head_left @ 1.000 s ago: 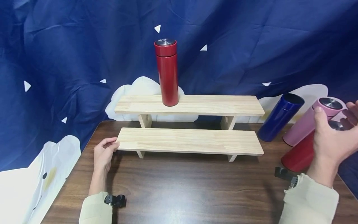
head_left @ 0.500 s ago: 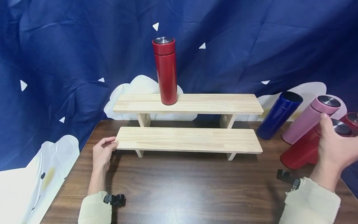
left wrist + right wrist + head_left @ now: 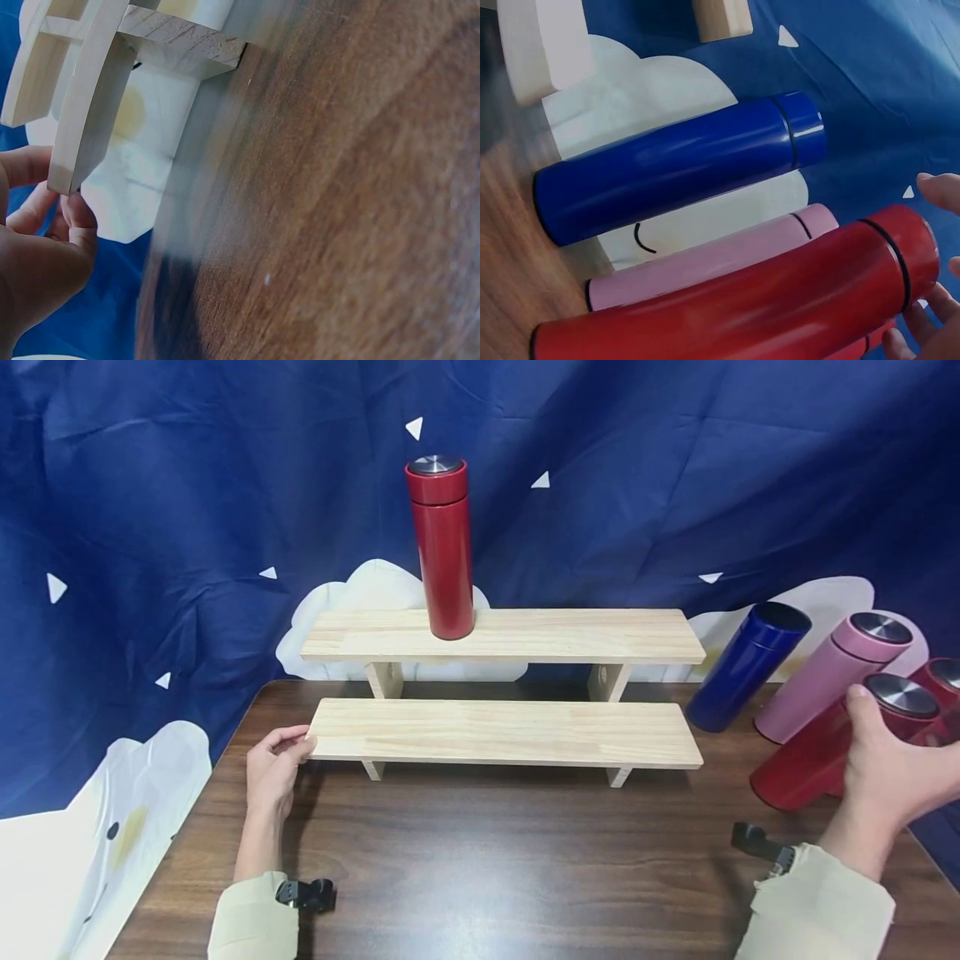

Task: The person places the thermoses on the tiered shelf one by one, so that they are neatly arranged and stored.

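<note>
A two-tier pale wooden shelf (image 3: 502,732) stands on the table. My left hand (image 3: 273,768) pinches the left end of its lower board, thumb and fingers at the corner in the left wrist view. At the right, my right hand (image 3: 896,777) is spread beside the front red thermos bottle (image 3: 810,760). In the right wrist view its thumb (image 3: 941,191) stands apart from that bottle's cap, and its fingers (image 3: 930,322) are close at the cap's other side. Behind it stand a pink thermos bottle (image 3: 832,677) and a blue thermos bottle (image 3: 750,667).
Another red thermos bottle (image 3: 448,552) stands upright on the upper board. A further red bottle (image 3: 947,693) is partly hidden behind the front one. A blue cloth (image 3: 225,485) with white shapes hangs behind the brown wooden table (image 3: 480,860).
My right hand has come down from over the bottle caps to beside the front red bottle, uncovering the red bottle behind it. The left hand keeps its hold on the board.
</note>
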The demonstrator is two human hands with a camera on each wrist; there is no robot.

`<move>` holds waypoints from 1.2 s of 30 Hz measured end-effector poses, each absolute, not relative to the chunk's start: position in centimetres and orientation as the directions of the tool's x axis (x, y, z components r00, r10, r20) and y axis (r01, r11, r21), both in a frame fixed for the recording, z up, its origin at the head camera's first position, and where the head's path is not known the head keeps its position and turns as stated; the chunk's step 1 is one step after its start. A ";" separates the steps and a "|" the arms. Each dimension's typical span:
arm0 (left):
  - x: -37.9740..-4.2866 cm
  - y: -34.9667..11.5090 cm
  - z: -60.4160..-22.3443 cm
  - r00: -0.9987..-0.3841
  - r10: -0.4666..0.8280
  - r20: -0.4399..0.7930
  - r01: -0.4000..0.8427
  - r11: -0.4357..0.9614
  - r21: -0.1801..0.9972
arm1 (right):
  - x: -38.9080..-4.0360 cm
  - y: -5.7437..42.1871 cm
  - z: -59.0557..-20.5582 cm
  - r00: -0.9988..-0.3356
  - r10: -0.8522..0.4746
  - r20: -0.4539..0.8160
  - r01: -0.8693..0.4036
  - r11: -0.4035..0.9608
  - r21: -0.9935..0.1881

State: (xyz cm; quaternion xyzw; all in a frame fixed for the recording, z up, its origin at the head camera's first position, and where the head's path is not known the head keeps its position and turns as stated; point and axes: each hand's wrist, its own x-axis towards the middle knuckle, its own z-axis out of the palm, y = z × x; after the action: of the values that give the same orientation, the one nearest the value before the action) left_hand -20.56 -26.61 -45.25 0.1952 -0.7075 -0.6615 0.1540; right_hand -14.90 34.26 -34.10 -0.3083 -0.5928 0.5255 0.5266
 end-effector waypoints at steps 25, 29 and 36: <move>-20.6 -26.6 -45.2 -0.873 -0.484 -0.051 -0.067 0.016 0.998 | -14.2 36.0 -40.5 -0.296 0.948 0.115 -0.290 0.026 -0.957; -20.6 -26.7 -45.2 -0.868 -0.493 -0.055 -0.069 0.010 0.998 | -14.3 36.2 -41.5 -0.309 0.944 0.114 -0.297 0.019 -0.955; -20.7 -26.6 -45.3 -0.868 -0.494 -0.049 -0.068 0.020 0.998 | -14.2 36.0 -42.4 -0.337 0.937 0.088 -0.311 -0.023 -0.950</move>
State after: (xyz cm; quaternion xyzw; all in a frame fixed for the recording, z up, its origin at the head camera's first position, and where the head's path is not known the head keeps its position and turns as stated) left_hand -20.65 -26.64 -45.30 0.2017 -0.6963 -0.6702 0.1592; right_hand -14.17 36.00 -42.41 -0.3106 -0.5038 0.6440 0.4847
